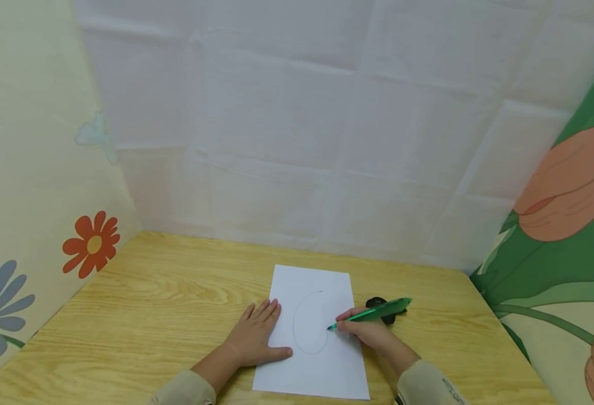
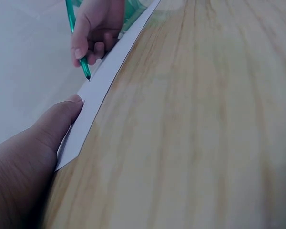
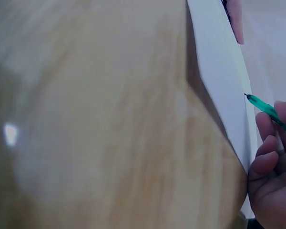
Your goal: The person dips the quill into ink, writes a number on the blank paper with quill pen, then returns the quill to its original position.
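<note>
A sheet of white paper [image 1: 309, 374] lies on the wooden table, and a thin oval line [image 1: 293, 326], unclosed at the upper right, is drawn on it. My left hand [image 1: 256, 337] rests flat across the paper's left edge, fingers straight and thumb on the sheet. On the right side of the paper, my right hand [image 1: 370, 332] pinches a green pen [image 1: 373, 313]. The pen's tip meets the lower right end of the line. In the left wrist view the left thumb [image 2: 62, 119] presses the paper [image 2: 97, 90]. The right wrist view shows the curled right fingers [image 3: 267, 162] around the pen.
A black object [image 1: 376, 302], partly hidden behind the pen and right hand, sits right of the paper. The wooden table [image 1: 175, 298] stretches to a white cloth backdrop [image 1: 277, 140]. Flower-printed panels [image 1: 28, 169] stand at the left and right sides.
</note>
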`<state>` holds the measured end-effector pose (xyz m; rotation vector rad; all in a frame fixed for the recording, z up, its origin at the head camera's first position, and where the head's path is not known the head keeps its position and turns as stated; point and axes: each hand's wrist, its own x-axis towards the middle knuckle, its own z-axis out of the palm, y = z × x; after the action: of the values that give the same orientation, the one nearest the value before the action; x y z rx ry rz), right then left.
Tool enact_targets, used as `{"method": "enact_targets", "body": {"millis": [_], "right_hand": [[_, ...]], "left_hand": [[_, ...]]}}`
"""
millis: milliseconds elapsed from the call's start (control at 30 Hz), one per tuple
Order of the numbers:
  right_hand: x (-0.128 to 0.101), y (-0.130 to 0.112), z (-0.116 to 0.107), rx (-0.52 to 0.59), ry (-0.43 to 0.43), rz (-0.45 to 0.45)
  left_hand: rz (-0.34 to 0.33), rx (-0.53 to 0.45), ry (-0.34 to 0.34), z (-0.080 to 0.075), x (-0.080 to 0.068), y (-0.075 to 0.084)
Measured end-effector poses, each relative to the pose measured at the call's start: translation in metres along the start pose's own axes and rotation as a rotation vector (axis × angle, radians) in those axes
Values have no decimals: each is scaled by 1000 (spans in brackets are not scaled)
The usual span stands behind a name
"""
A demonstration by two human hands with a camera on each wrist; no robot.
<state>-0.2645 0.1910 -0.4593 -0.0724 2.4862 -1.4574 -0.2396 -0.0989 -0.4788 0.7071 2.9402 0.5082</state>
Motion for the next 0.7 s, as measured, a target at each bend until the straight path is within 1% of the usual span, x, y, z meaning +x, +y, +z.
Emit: {"method": "enact_targets", "body": {"millis": [500,700], "right_hand": [[5,-2,2,17,19,19],[4,-4,3,21,24,7]], "left_hand": [[-2,4,-5,1,2,-1],[-5,7,-4,2,1,-1]]}}
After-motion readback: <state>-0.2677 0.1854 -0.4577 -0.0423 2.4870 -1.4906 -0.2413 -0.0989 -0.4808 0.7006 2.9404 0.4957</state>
